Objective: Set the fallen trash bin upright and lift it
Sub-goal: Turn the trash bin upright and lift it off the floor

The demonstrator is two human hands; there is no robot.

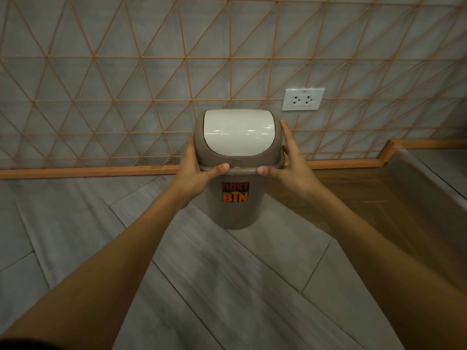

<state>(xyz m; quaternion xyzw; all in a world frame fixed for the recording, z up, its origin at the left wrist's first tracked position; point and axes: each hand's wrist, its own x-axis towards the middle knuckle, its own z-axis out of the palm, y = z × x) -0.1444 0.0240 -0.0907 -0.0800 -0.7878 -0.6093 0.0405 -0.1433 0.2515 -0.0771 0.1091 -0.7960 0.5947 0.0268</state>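
2 hands, my left hand (199, 173) and right hand (288, 170), clasp the upright trash bin (237, 210) under its lid rim, fingers (286, 133) wrapped; next, I lift straight.

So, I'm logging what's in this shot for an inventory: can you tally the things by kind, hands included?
Trash bin, upright, brown with a white swing lid: 1
Hands on the bin's lid rim, left hand and right hand: 2
Wall socket plate, white, with two outlets: 1
Total: 4
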